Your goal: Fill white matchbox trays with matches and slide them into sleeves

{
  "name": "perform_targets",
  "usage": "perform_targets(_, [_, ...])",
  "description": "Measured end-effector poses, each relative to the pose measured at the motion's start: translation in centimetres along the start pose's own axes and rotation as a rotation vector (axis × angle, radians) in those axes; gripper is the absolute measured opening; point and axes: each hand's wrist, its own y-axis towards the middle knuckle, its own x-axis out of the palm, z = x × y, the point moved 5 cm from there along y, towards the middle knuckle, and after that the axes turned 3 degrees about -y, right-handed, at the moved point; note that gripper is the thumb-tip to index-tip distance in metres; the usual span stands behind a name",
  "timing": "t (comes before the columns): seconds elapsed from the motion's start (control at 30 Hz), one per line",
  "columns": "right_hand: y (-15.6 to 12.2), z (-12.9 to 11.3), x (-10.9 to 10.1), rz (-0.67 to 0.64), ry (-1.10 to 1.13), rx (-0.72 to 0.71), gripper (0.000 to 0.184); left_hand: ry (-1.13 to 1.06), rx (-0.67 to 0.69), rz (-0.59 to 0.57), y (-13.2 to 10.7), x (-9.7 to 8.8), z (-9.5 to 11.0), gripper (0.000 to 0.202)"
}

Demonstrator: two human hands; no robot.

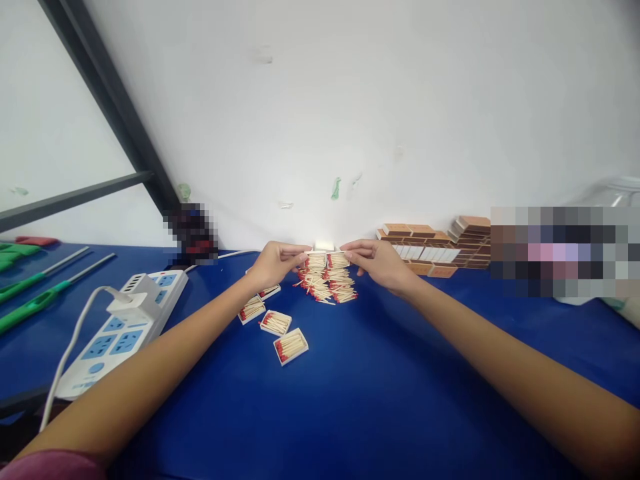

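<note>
Both my arms reach forward over a blue table (pixel 380 387). My left hand (pixel 276 263) is closed, pinching the left side of a small tray of matches (pixel 317 260). My right hand (pixel 376 261) is closed too, pinching the right side of a second tray of matches (pixel 338 259). The two trays are side by side above a loose pile of red-tipped matches (pixel 327 287). A small white box (pixel 324 245) sits just behind the hands. Three open trays filled with matches (pixel 275 322) lie to the left of the pile, with another partly hidden under my left wrist.
A white power strip (pixel 125 327) with a plugged-in adapter and cable lies at the left. Green-handled lighters (pixel 35 301) lie at the far left. Stacked brown and white matchboxes (pixel 435 250) stand against the white wall at the right. A dark metal frame rises at the left.
</note>
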Motion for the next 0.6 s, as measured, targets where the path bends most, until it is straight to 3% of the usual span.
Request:
perform_targets(0.17, [-0.9,0.4,-0.3,0.003,-0.048,-0.055,0.033,0.028,0.031,-0.008,-0.6,0.9,0.2,0.039])
perform_targets(0.6, [-2.5,-1.2,-0.4,0.11,-0.189,-0.19,0.027,0.048,0.064,-0.029,-1.5,0.9,1.8,0.03])
